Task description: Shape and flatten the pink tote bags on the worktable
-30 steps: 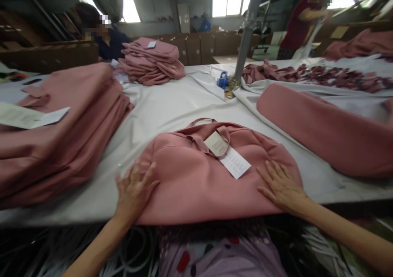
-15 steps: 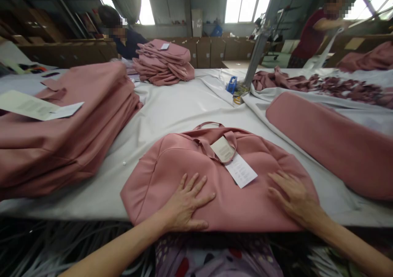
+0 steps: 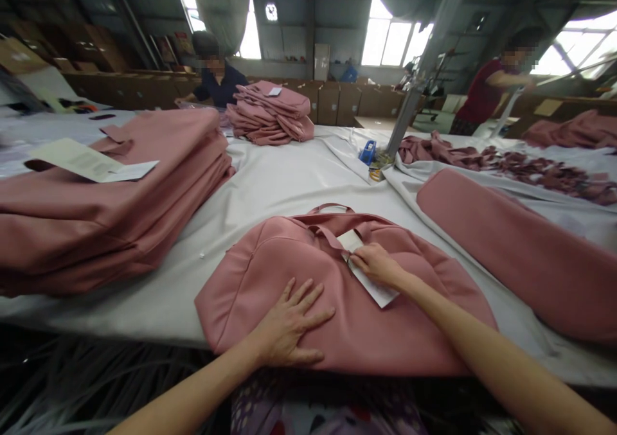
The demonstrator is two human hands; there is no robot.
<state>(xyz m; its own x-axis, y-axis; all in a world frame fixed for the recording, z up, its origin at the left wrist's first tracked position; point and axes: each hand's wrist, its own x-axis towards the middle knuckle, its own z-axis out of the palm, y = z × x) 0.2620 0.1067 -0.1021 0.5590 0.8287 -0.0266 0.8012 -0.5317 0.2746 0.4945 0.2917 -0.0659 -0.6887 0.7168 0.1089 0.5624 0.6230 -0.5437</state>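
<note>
Pink bag lengthwise left–right, handles away; left hand flat, right hand fingers pinching tag.

daylight pours in from the far windows, which are blown out to pure white, so the roof and far wall look dim against them. The pale tabletop is evenly lit with only soft shadows under the pink bag. Wide lens bends the edges hard, the post leans, and the near bottom is dark and smeared
</note>
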